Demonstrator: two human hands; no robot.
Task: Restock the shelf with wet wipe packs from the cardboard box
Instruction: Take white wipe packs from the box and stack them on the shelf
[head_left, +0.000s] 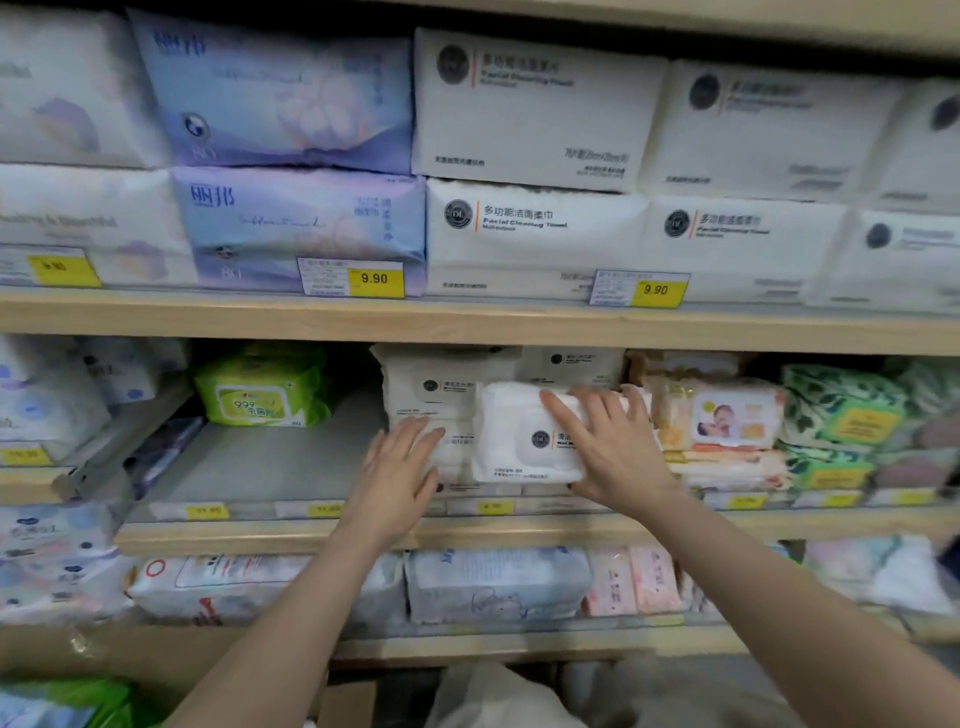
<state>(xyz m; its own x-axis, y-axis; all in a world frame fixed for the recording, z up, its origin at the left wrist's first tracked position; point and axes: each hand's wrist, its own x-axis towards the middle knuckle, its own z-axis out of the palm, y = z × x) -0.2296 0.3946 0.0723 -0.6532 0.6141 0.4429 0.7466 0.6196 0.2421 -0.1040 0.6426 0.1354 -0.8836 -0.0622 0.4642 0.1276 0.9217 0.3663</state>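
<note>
On the far left of the middle wooden shelf (270, 535), a green soft wipe pack with a yellow label (262, 387) sits at the back, with bare grey shelf liner in front of it: that gap looks like the room you have to fill.

Your left hand (400, 475) lies flat, fingers spread and open, pressed against the lower white packs stacked beside the gap (436, 395). It grips nothing; it only steadies the stack. Keep it there so the column does not lean into the empty bay while you seat the new one.

Just to its right, the white soft wet wipe pack with a round dark logo (519, 436) stands on edge at the shelf front, face outward, touching the stack behind it. Your right hand (613, 447) is laid over its right end, fingers extended across the top and upper face, palm against the side: an open, pressing hold rather than a closed grasp. Push evenly from that end so the pack slides square against its neighbours, label forward, without riding up.

Further right, peach baby-wipe packs (722, 415) sit just beside your right hand; mind you don't nudge them.

The cardboard box is not clearly in view.
</note>
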